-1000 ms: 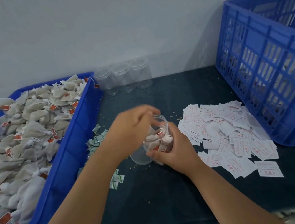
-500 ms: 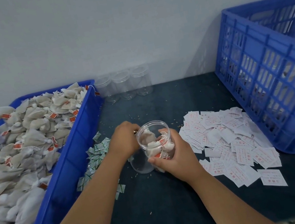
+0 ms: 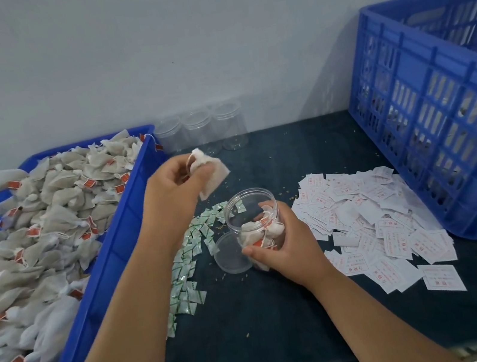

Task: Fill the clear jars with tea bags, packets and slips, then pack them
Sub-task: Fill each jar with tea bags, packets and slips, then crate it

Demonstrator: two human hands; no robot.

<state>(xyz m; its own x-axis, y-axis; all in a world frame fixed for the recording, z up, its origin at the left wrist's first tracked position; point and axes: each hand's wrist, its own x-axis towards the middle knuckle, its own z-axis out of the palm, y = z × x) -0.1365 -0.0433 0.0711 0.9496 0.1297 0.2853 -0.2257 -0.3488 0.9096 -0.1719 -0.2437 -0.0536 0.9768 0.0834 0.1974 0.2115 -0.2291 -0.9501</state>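
1. A clear round plastic jar [image 3: 250, 210], part-filled with white tea bags [image 3: 249, 227] and seemingly tilted, is gripped on the dark table [image 3: 272, 333] by the curled fingers of the right hand [image 3: 287, 246].
2. A clear lid [image 3: 230, 255] is laid against it.
3. Small green-and-white packets [image 3: 187, 271] are strewn left, white red-printed slips [image 3: 379, 220] right.
4. Above, a single mesh tea bag [image 3: 211, 171] is pinched by the left hand [image 3: 174, 190].
5. Three empty clear jars [image 3: 200, 130] are lined at the wall.

left hand [image 3: 169, 192] is held raised, a tea bag [image 3: 213, 175] is pinched by its fingers [image 3: 190, 174] | right hand [image 3: 289, 245] is set lower, a clear jar [image 3: 249, 207] is gripped by curled fingers | both forearms [image 3: 121, 320] are extended forward
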